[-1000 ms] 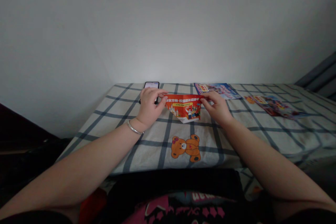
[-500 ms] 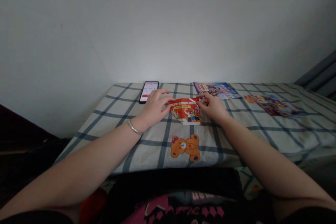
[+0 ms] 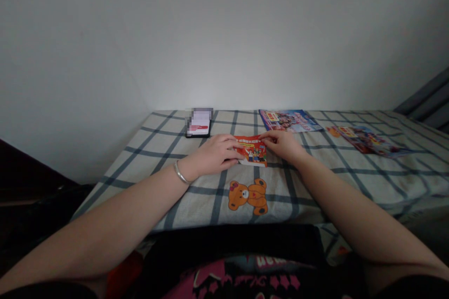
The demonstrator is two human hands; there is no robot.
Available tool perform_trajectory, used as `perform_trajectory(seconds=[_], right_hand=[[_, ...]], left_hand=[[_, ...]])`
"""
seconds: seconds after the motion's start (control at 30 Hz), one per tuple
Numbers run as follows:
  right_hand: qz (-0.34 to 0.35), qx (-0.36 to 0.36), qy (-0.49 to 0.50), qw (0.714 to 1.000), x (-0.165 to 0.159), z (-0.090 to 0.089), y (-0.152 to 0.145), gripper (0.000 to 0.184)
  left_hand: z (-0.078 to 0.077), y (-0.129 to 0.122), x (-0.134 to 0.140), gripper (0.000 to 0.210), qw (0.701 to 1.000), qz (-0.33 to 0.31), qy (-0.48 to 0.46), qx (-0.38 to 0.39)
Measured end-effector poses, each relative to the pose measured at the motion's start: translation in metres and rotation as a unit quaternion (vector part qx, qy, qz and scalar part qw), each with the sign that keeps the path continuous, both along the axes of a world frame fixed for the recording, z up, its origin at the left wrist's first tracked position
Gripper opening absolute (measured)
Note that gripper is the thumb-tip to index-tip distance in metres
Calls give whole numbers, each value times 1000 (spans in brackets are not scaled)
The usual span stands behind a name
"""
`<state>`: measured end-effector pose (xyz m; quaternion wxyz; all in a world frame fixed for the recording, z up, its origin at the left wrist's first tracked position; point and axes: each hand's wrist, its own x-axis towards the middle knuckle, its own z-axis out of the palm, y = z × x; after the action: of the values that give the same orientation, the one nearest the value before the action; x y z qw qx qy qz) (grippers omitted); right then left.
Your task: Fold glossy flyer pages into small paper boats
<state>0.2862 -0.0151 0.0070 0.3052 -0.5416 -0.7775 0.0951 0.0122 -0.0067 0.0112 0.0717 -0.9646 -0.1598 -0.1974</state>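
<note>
A small red folded leaflet [image 3: 253, 151] with printed figures lies on the checked bed sheet [image 3: 315, 182], above an orange teddy-bear print [image 3: 248, 196]. My left hand [image 3: 214, 155], with a silver bracelet on the wrist, lies flat over the leaflet's left part and presses it down. My right hand [image 3: 284, 145] rests on the leaflet's right edge, its fingertips pinching the upper right corner.
A phone [image 3: 199, 122] with a lit screen lies at the far left of the sheet by the wall. A blue leaflet [image 3: 289, 120] and another colourful leaflet [image 3: 366, 140] lie further right. A white wall stands close behind. The sheet's near edge is by my lap.
The leaflet has been folded narrower: both hands came closer together over it, and my left hand moved from its left corner onto its top. The phone is uncovered.
</note>
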Motion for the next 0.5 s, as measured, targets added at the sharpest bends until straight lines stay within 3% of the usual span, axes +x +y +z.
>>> perform_trajectory(seconds=[0.37, 0.5], right_hand=[[104, 27, -81, 991, 6, -1, 1, 34], [144, 67, -100, 982, 8, 0, 0, 27]], left_hand=[[-2, -3, 0, 29, 993, 119, 27, 6], [-1, -4, 1, 33, 990, 140, 30, -3]])
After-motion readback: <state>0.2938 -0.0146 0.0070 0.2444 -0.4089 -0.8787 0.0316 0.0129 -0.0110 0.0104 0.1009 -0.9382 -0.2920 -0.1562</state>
